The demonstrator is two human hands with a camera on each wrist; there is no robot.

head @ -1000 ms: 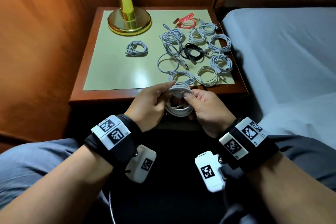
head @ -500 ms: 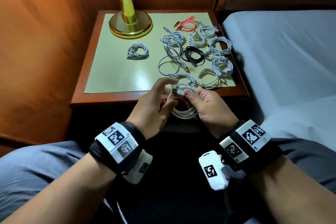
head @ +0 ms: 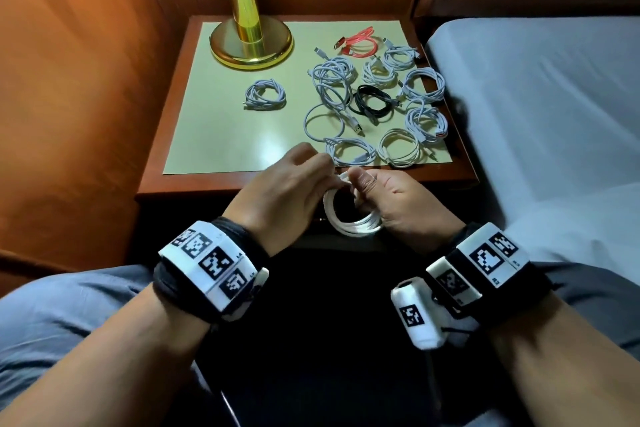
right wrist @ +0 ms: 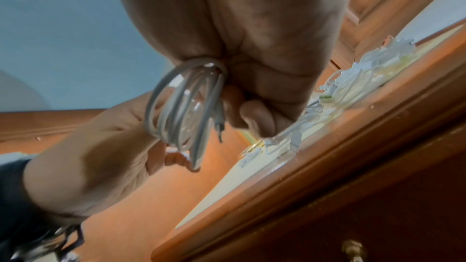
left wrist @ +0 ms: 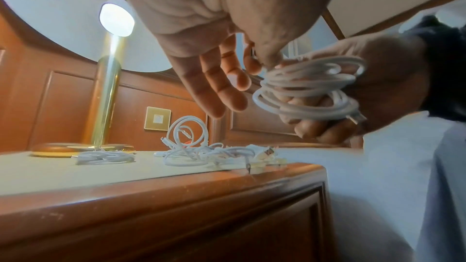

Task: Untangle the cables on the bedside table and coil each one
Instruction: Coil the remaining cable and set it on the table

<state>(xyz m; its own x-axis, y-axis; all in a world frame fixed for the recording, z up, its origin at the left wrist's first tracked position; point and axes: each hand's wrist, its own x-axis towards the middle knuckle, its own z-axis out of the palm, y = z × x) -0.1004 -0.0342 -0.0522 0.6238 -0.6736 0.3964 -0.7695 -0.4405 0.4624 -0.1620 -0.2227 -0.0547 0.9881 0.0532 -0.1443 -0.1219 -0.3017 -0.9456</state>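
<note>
A white cable [head: 349, 224] wound into a coil hangs in front of the bedside table [head: 214, 184]. My right hand [head: 367, 187] grips the coil's right side, fingers curled through it [right wrist: 176, 111]. My left hand [head: 311, 173] pinches the cable's end at the top of the coil between thumb and forefinger, its other fingers [left wrist: 227, 87] straight. On the table's right half lie several coiled white cables [head: 398, 146], a black coil [head: 372, 104], a red one [head: 358, 45] and a looser white cable [head: 332, 90]. One white coil [head: 265, 99] lies alone to the left.
A brass lamp base [head: 251, 42] stands at the table's back left. A bed [head: 554, 97] runs along the right side. Wooden panelling closes off the left and the back. My legs are below the hands.
My left hand let go of the coil's side, spread its fingers, then pinched the cable's end at the top. The right hand has kept its grip on the coil.
</note>
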